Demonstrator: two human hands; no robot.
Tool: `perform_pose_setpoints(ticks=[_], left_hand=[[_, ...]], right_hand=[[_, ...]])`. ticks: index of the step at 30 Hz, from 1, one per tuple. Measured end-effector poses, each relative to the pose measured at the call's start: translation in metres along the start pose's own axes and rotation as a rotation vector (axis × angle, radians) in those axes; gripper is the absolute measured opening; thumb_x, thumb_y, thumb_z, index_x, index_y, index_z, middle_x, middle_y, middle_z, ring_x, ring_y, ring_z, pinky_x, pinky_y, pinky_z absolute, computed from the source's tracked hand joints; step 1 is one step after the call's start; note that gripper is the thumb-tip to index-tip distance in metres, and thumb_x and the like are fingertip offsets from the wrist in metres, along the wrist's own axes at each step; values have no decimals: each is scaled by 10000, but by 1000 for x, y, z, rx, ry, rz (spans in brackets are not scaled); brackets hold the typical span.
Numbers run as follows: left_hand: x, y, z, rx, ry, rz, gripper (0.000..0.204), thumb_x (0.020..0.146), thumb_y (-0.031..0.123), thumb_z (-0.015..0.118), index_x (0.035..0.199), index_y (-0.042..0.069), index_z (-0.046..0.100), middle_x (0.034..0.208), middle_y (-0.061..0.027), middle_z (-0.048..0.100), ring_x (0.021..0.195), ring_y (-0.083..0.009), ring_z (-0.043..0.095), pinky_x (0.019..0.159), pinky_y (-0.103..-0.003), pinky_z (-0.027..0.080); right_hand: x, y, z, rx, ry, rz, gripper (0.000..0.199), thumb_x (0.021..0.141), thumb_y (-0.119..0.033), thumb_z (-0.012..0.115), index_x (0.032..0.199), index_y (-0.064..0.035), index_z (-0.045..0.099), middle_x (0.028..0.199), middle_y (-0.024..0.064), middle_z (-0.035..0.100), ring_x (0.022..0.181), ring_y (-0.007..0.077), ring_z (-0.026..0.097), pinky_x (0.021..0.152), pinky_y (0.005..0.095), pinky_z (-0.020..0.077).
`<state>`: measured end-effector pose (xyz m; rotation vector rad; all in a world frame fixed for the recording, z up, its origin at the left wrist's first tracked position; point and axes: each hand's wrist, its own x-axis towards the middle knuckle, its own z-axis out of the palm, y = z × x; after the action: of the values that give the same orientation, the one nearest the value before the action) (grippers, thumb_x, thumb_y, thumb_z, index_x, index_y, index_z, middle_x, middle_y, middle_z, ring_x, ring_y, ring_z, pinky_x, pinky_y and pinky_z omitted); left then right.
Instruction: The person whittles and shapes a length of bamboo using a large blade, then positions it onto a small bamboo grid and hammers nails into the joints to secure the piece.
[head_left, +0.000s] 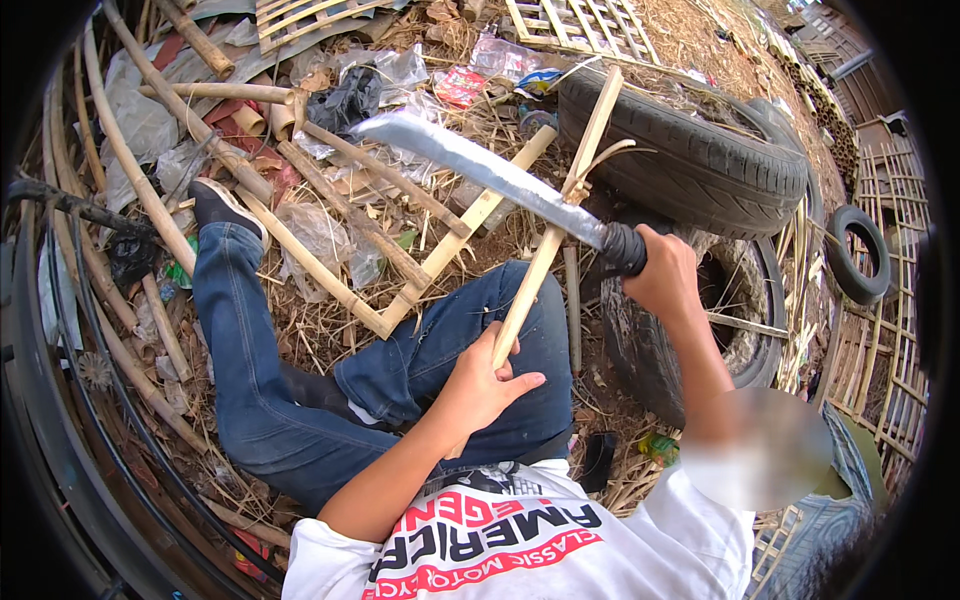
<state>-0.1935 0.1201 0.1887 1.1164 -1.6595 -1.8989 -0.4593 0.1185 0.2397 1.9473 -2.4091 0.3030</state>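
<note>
My left hand (480, 390) is closed around the lower part of a pale split bamboo strip (533, 282), which slants up and away across my bent knee. My right hand (665, 270) grips the black-wrapped handle of a machete (490, 170). Its long blade points to the far left and crosses the strip partway up. Just where the blade meets the strip, a thin curled shaving (602, 155) sticks out from the bamboo. The strip's far end comes up beside a tyre.
Worn tyres (690, 150) stack to the right; a smaller tyre (860, 254) lies farther off. Bamboo poles (130, 160) and cut pieces (470, 232) lie at left and ahead. Plastic litter and dry straw cover the ground. Woven bamboo lattices (580, 28) lie at the far side, black rails (60, 450) at left.
</note>
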Motion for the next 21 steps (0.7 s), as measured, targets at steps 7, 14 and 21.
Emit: perform_pose_setpoints(ticks=[7, 14, 21], left_hand=[[-10, -4, 0, 30, -58, -69, 453, 734, 146, 844, 999, 61, 487, 651, 51, 409, 554, -45, 377, 511, -229, 352], [0, 6, 2, 94, -11, -40, 432, 736, 158, 839, 978, 51, 497, 625, 44, 416, 550, -59, 386, 524, -249, 365], [12, 6, -7, 57, -56, -60, 411, 737, 143, 838, 947, 44, 498, 609, 51, 408, 539, -59, 367, 514, -245, 351]], right_hand=[[-8, 5, 1, -132, 114, -305, 319, 553, -125, 757, 804, -60, 570, 719, 138, 662, 678, 353, 619, 684, 438, 498], [-26, -15, -1, -37, -32, -89, 338, 571, -93, 730, 883, -61, 603, 726, 162, 650, 729, 394, 631, 683, 470, 497], [-13, -12, 2, -81, 47, -1, 288, 588, -112, 735, 844, -60, 614, 733, 155, 669, 687, 376, 636, 676, 443, 509]])
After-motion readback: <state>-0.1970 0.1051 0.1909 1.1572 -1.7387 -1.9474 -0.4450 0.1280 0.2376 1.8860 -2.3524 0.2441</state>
